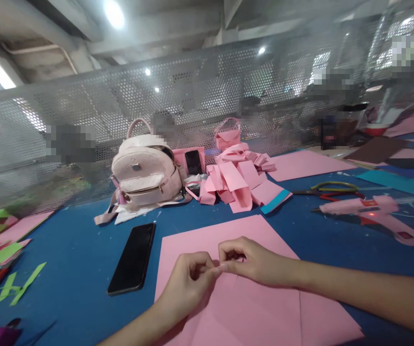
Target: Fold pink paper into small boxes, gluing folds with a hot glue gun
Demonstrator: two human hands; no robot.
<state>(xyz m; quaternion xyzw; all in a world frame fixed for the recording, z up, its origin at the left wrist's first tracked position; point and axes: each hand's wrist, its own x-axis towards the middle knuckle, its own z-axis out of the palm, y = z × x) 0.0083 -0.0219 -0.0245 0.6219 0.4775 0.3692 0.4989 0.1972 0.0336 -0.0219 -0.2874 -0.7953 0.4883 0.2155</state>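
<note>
Large pink paper sheets lie on the blue table in front of me, overlapping, with a crease and a fold showing. My left hand comes in from the bottom, closed in a pinch on the pink paper. From the right, my right hand is also pinched closed, its fingertips meeting those of the left. Only a small part of the paper at the fingertips shows, and the fingers cover the exact spot they grip.
A black phone lies left of the sheets. Behind stand a pale pink backpack and a heap of folded pink paper pieces. At right are a pink glue gun and scissors. Green paper scraps lie left.
</note>
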